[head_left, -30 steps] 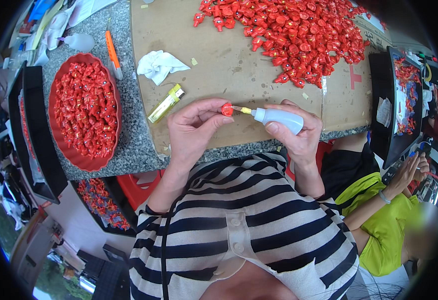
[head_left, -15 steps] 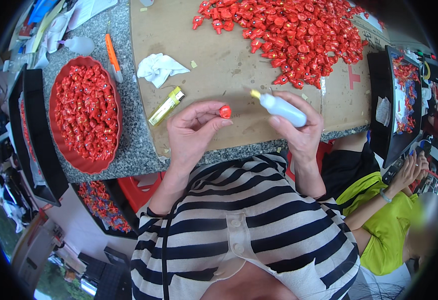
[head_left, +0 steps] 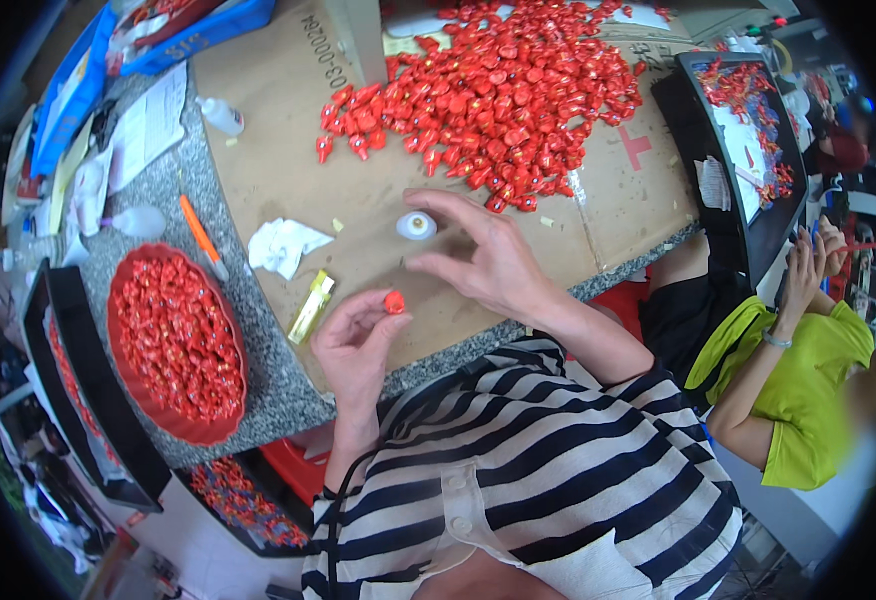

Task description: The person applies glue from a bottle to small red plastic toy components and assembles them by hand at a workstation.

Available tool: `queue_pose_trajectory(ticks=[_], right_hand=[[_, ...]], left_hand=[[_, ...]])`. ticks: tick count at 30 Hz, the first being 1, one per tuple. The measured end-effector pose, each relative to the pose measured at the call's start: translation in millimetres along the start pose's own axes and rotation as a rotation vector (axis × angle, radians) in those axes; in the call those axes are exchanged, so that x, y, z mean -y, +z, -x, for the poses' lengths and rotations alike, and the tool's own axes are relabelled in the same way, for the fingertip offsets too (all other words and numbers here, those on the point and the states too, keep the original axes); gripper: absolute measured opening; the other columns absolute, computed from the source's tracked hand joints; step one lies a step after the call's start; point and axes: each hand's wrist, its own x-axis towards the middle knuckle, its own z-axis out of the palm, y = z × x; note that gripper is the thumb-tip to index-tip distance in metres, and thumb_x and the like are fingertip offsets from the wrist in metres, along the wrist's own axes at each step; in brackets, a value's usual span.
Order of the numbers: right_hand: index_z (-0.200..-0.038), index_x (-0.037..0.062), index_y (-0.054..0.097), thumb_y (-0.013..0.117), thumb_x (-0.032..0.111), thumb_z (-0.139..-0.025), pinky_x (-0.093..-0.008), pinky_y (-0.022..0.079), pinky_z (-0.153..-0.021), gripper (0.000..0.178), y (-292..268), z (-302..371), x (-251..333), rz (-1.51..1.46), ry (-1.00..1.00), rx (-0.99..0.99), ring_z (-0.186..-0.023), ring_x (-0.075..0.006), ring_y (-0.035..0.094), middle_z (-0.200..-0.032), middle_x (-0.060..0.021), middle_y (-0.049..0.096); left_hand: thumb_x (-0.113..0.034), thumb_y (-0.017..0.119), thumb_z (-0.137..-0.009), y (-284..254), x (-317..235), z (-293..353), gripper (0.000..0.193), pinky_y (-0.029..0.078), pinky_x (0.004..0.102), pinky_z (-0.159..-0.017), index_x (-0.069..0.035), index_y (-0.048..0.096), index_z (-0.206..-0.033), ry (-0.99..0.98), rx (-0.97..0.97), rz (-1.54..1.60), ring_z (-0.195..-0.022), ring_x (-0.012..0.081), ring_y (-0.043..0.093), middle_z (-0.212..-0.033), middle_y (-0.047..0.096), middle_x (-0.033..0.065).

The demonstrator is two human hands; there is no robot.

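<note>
My left hand (head_left: 355, 345) pinches a small shiny red plastic piece (head_left: 394, 302) between thumb and fingertips, above the cardboard near the table's front edge. A white squeeze bottle (head_left: 416, 226) stands upright on the cardboard, seen from above with its tip pointing up. Close to its right side is my right hand (head_left: 488, 258), thumb and fingers spread apart with nothing in them. A yellow lighter (head_left: 311, 307) lies just left of my left hand. Beyond it rests a crumpled white tissue (head_left: 286, 247).
A big heap of red pieces (head_left: 518, 100) covers the far cardboard (head_left: 268, 150). At left stand a scalloped red tray (head_left: 241, 375) full of red pieces, an orange marker (head_left: 203, 235) and a black bin (head_left: 108, 400). Another black bin (head_left: 693, 130) and a co-worker (head_left: 808, 390) are at right.
My right hand has set the squeeze bottle upright on the cardboard and let it go. My left hand still pinches the red piece. The whole view has shifted and turned.
</note>
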Motion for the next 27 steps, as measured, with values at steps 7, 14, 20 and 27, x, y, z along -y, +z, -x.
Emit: queue_pose_trajectory(ticks=[7,14,20,27], right_hand=[[-0.096,0.0020,0.061,0.058,0.014,-0.080,-0.0293,0.046,-0.069,0.021,-75,-97,14,0.438,-0.299,-0.194,-0.078,-0.0180,0.061,-0.082,-0.0110,0.064],[-0.091,0.0132,0.066,0.057,0.017,-0.070,-0.0377,0.047,-0.078,0.023,-93,-198,-11,0.934,-0.109,-0.115,-0.087,-0.0284,0.059,-0.089,-0.0126,0.063],[-0.087,-0.0006,0.063,0.056,0.015,-0.073,-0.0394,0.048,-0.069,0.022,-91,-167,30,0.706,-0.286,-0.112,-0.077,-0.0336,0.060,-0.078,-0.0212,0.061],[-0.096,-0.0004,0.061,0.059,0.014,-0.080,-0.0195,0.043,-0.051,0.022,-77,-45,24,-0.307,0.168,0.096,-0.056,-0.0067,0.052,-0.072,-0.0046,0.060]], left_hand=[[0.010,0.064,-0.070,-2,0,1,0.024,0.048,0.0196,-0.066,0.005,0.058,-0.092,0.015,0.030,0.031,-0.070,0.0099,0.059,-0.081,0.062,0.0071],[0.010,0.063,-0.070,-1,0,4,0.024,0.047,0.0201,-0.067,0.005,0.058,-0.093,-0.010,0.004,0.010,-0.072,0.0100,0.059,-0.082,0.062,0.0071],[0.010,0.063,-0.071,0,0,6,0.024,0.048,0.0213,-0.069,0.005,0.058,-0.094,-0.018,0.012,0.021,-0.073,0.0105,0.059,-0.084,0.062,0.0077],[0.010,0.062,-0.071,9,-1,9,0.024,0.049,0.0217,-0.069,0.006,0.057,-0.094,-0.053,0.081,0.060,-0.074,0.0112,0.059,-0.084,0.062,0.0083]])
